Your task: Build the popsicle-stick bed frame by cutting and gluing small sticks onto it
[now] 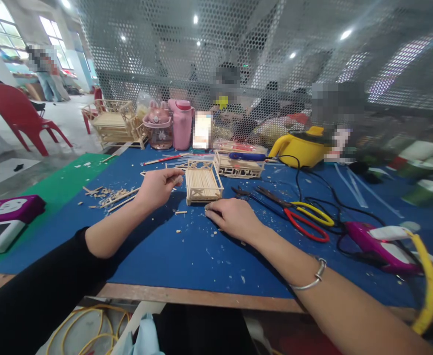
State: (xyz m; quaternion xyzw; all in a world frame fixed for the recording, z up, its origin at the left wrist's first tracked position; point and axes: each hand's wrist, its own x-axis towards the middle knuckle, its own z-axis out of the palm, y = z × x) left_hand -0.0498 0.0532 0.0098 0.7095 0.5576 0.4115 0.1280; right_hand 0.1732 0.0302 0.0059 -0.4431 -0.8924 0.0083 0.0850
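Note:
A miniature bed-like frame of thin wooden sticks point(203, 185), with a slatted deck and low rails, stands on the blue tabletop in front of me. My left hand point(156, 187) is just left of it, fingertips pinched together; whatever they may hold is too small to make out. At its front right corner, my right hand point(236, 219) rests low, thumb and forefinger close together by the frame's foot. I cannot tell whether those fingers touch the frame or pinch a small piece. Loose cut sticks point(109, 197) lie in a pile left of my left hand.
Red-handled scissors point(305, 226) and yellow-handled scissors point(314, 213) lie right, near a blue-handled corded tool point(248, 156) and a purple device point(381, 246). A second stick model point(238, 167), pink bottle point(182, 125), lit phone point(202, 130) and yellow pot point(301, 148) stand behind.

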